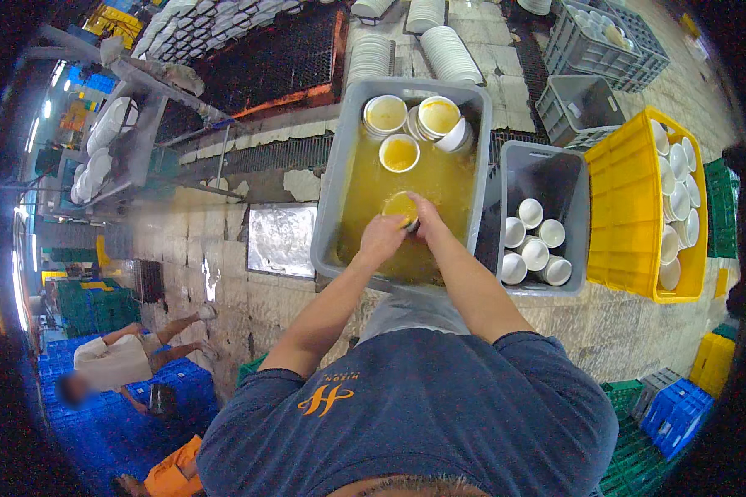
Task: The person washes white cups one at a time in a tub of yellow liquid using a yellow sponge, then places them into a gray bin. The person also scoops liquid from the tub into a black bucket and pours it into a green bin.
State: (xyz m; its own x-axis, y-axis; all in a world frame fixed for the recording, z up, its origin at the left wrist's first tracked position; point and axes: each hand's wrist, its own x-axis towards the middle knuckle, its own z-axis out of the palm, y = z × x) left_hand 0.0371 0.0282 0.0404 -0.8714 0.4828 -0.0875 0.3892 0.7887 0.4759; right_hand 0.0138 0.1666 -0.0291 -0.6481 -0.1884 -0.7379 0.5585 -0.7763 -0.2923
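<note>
Both my hands grip a white bowl [399, 205] over the murky yellow water [363, 180] in a large grey plastic tub [323, 217]. My left hand [382, 237] is on the bowl's near left side, partly covering it. On the right side is my right hand [428, 216], its thumb at the rim. Beyond them, a white bowl [400, 153] with yellow liquid sits in the water. Farther back are two stacks of bowls, one at the left [385, 115] and one at the right [439, 116]. A tilted white bowl [452, 136] leans beside the right stack.
To the right stands a grey crate [578, 217] holding several white bowls [533, 253]. Beside it is a yellow crate [621, 211] with stacked bowls. Plates in racks [451, 54] stand beyond the tub. A person [115, 360] is on blue crates [81, 428] at lower left. The tiled floor [186, 242] looks wet.
</note>
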